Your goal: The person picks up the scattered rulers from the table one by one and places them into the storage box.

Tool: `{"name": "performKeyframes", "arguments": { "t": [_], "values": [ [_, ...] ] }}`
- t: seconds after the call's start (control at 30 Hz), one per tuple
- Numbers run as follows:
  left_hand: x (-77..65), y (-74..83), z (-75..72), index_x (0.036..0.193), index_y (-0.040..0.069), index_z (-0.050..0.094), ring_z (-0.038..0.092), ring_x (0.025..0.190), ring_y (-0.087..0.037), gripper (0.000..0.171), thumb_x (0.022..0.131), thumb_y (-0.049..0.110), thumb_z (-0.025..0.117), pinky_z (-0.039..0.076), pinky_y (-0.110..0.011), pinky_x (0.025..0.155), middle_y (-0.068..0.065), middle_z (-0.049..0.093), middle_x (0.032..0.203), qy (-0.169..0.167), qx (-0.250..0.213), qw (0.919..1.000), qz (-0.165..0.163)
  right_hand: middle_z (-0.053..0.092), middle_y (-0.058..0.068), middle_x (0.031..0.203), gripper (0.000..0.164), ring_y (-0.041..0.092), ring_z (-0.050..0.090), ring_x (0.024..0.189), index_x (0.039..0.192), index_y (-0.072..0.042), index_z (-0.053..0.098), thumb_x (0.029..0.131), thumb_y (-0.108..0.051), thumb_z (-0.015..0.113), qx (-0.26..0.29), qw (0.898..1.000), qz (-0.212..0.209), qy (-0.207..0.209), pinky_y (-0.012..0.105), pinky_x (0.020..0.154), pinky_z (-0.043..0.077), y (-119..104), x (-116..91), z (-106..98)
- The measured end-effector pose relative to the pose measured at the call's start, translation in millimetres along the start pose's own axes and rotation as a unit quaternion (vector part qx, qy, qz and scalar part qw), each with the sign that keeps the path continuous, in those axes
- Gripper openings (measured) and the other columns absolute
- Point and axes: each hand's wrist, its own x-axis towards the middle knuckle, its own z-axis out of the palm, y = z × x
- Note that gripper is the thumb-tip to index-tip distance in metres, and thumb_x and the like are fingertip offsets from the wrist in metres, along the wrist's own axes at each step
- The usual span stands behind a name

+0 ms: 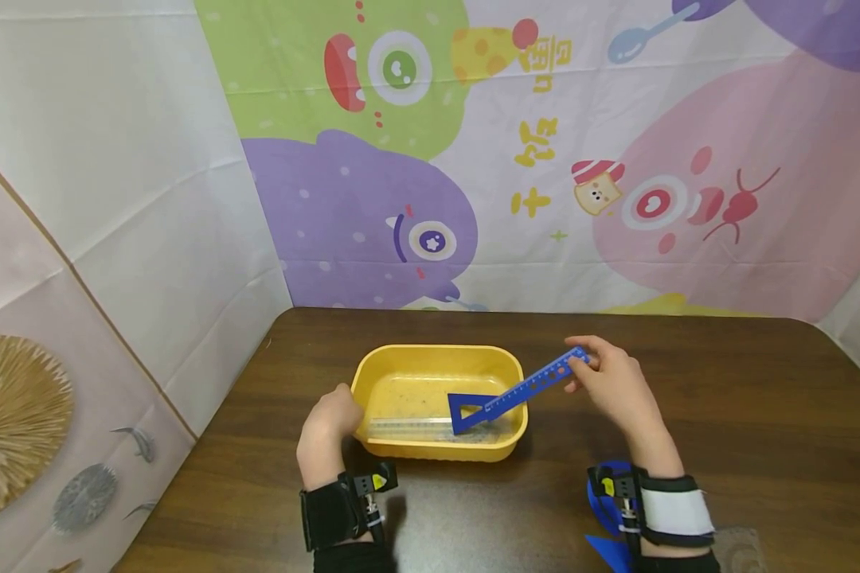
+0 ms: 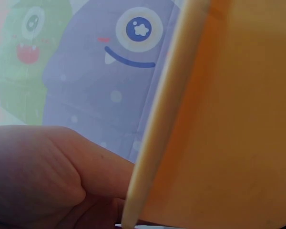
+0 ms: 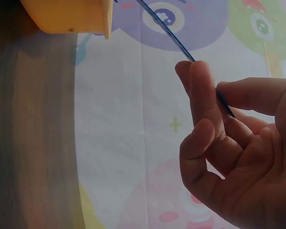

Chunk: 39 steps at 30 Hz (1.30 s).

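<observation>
A yellow plastic basin (image 1: 437, 452) sits on the table with a clear ruler (image 1: 408, 430) lying along its near side. My left hand (image 1: 330, 426) grips the basin's left side; the left wrist view shows the thumb (image 2: 102, 174) against the outside of the wall, with the fingertips hidden. Between thumb and fingers, my right hand (image 1: 612, 386) pinches the upper end of a blue ruler (image 1: 533, 384) with round holes. That ruler slants down over the basin's right rim. At its lower end is a blue set square (image 1: 460, 404); whether the two are joined I cannot tell.
Under the right wrist lie a blue curved piece (image 1: 598, 509), partly hidden, and a blue pointed piece (image 1: 605, 549). A clear flat piece (image 1: 738, 549) lies beside them. Behind the brown table (image 1: 760, 414) hangs a cartoon-printed cloth (image 1: 530, 263).
</observation>
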Motion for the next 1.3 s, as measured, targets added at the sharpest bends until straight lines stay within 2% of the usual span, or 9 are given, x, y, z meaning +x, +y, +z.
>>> {"name": "performKeyframes", "arguments": {
  "t": [0.2,0.53,0.73,0.93,1.13,1.3],
  "values": [
    [1.0,0.1,0.3,0.114,-0.01,0.043,0.048,0.072,-0.025,0.031,0.086,0.002,0.043,0.04,-0.035,0.067,-0.014,0.048,0.081,-0.003,0.002,1.0,-0.004,0.067,0.003,0.071,0.035,0.011,0.058,0.06,0.122,-0.007,0.053,0.09,-0.019,0.053,-0.008,1.0,-0.001,-0.002,0.027,0.052,0.034,0,1,3],
    [-0.3,-0.8,0.0,0.112,-0.01,0.044,0.047,0.07,-0.025,0.03,0.085,0.001,0.042,0.039,-0.034,0.065,-0.013,0.047,0.079,0.001,0.0,1.0,0.004,0.063,0.007,0.071,0.027,0.015,0.06,0.06,0.113,-0.003,0.057,0.088,-0.014,0.054,0.001,1.0,-0.009,-0.006,0.029,0.054,0.043,-1,4,15],
    [-0.2,-1.5,1.0,0.112,-0.01,0.045,0.047,0.07,-0.025,0.03,0.084,0.001,0.041,0.038,-0.033,0.064,-0.014,0.047,0.079,0.001,0.003,1.0,0.007,0.061,0.004,0.068,0.027,0.011,0.057,0.057,0.112,-0.003,0.058,0.088,-0.016,0.055,0.002,1.0,-0.004,-0.025,0.029,0.055,0.042,-4,4,23],
    [0.3,-1.2,1.0,0.114,-0.01,0.044,0.047,0.071,-0.025,0.031,0.084,0.001,0.042,0.039,-0.034,0.065,-0.013,0.047,0.08,-0.003,0.001,1.0,0.002,0.061,0.004,0.071,0.023,0.016,0.057,0.059,0.108,-0.003,0.059,0.088,-0.015,0.055,-0.011,0.999,-0.006,-0.041,0.028,0.053,0.039,-7,4,28],
    [0.5,-0.5,0.3,0.117,-0.011,0.043,0.047,0.072,-0.025,0.034,0.085,0.002,0.042,0.039,-0.035,0.067,-0.014,0.047,0.082,-0.002,0.004,1.0,0.003,0.064,0.005,0.079,0.015,0.015,0.056,0.063,0.094,-0.005,0.066,0.086,-0.015,0.059,-0.038,0.998,-0.037,-0.04,0.028,0.055,0.042,-7,4,32],
    [1.1,-0.2,0.0,0.115,-0.011,0.043,0.047,0.072,-0.025,0.033,0.085,0.001,0.042,0.039,-0.035,0.066,-0.014,0.048,0.082,0.001,0.005,1.0,0.003,0.063,0.004,0.082,0.014,0.016,0.053,0.069,0.091,-0.008,0.069,0.084,-0.018,0.061,-0.059,0.996,-0.047,-0.038,0.028,0.059,0.041,-7,5,35]
  ]
}}
